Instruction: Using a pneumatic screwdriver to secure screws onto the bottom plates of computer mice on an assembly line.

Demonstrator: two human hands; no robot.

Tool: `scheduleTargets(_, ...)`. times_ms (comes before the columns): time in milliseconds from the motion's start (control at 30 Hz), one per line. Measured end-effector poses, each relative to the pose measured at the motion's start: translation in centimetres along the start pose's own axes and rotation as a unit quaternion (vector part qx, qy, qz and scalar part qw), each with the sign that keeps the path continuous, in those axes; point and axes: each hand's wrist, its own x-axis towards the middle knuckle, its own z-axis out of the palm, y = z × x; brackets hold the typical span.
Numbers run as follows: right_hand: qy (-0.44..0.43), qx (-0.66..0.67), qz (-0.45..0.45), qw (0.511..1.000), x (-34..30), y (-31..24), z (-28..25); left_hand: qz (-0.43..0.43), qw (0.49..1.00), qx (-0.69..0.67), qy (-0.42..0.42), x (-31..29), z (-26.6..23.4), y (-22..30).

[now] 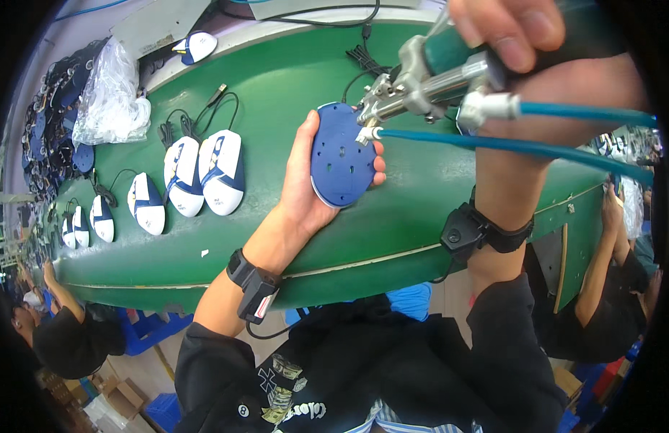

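My left hand [300, 177] is closed around a computer mouse [341, 169], turned so its dark blue underside with several small holes faces up. My fingertips curl over its right edge and the thumb lies along the left. At the upper right, my right hand [511, 32] grips a pneumatic screwdriver [435, 79] with a dark body and metal nose. Its tip is at the upper right part of the mouse's underside; whether it touches, I cannot tell. Two blue air hoses [565, 112] run from the tool to the right. The mouse's black cable [363, 61] lies coiled behind it.
White-and-blue mice [222, 173] stand in a row along the green work surface [276, 252] to the left. Another mouse [199, 47] sits on the far ledge. A clear plastic bag [114, 101] rests beside a heap of dark blue parts [49, 130]. People work at both sides.
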Motion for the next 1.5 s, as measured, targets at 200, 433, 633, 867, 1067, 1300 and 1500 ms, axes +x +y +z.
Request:
scheduleTargets(200,-0.024,-0.082,-0.027,0.996,-0.9,-0.2,-10.8,0.001,0.999,0.034,-0.003,0.0,0.4,-1.1)
scheduleTargets(433,-0.020,-0.173,-0.045,0.984,-3.7,-1.8,-2.6,0.001,1.000,-0.008,-0.002,-0.6,-1.2,-0.7)
scheduleTargets(633,-0.023,-0.258,-0.057,0.964,-1.7,2.6,-7.8,-0.007,1.000,-0.004,-0.018,-0.1,-1.2,-1.0)
scheduleTargets(867,-0.037,-0.353,-0.082,0.931,-4.0,3.1,-6.8,-0.010,1.000,-0.021,-0.018,0.1,-1.3,-1.0)
scheduleTargets(1067,-0.040,-0.422,-0.113,0.899,-7.7,-1.9,-1.7,-0.009,1.000,-0.020,-0.021,-0.1,-1.7,-0.9)
scheduleTargets(1300,-0.041,-0.510,-0.148,0.846,-8.4,-1.6,-1.8,-0.026,0.998,-0.040,-0.033,0.3,-2.4,-1.1)
scheduleTargets(1500,-0.040,-0.580,-0.180,0.793,-8.4,-1.8,-2.7,-0.035,0.999,-0.008,-0.031,0.6,-2.1,-1.5)
